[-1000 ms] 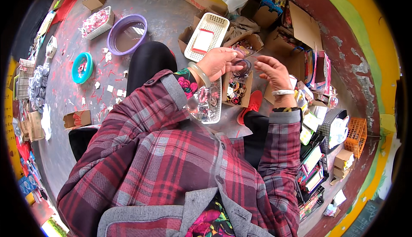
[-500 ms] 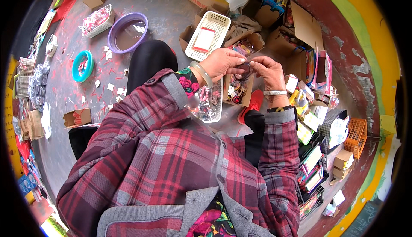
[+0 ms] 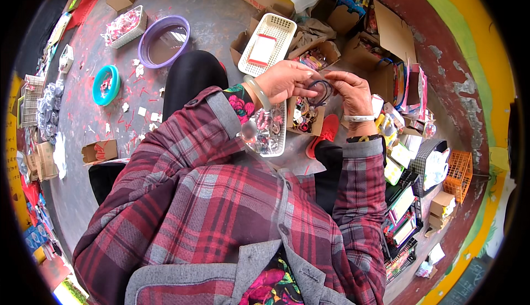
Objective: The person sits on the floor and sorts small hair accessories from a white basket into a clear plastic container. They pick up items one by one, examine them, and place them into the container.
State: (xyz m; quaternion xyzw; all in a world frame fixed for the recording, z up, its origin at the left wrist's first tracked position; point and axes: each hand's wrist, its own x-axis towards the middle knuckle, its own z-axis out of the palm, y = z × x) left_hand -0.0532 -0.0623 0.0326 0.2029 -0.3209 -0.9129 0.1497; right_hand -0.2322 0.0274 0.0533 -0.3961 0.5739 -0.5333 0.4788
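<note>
Above a cardboard box (image 3: 318, 122) of small dark and coloured rings (image 3: 302, 118), between two bare hands near mid-picture: one thin, dark looped band (image 3: 329, 92). Left hand (image 3: 281, 82), coming in from the left, with a pale bangle (image 3: 256, 92) at the wrist: fingertips closed on the band's left side. Right hand (image 3: 354, 92), facing it, with a white bracelet (image 3: 359, 118): fingers bent, tips at the loop's upper right edge; too small to tell whether gripping or only touching. Just left of the box, a white basket (image 3: 284, 131) of small items (image 3: 269, 134); farther up, a cream basket (image 3: 281, 26) holding a red-and-white packet (image 3: 263, 50).

Likeliest mishap: a dropped band, from a light fingertip hold on something springy-looking. Worst landing, probably, among the similar rings directly beneath, hard to pick out again. Also possible: a twisted loop, from uneven pulling; or a bounce onto the floor (image 3: 221, 1) beside the red shoe (image 3: 328, 133).
</note>
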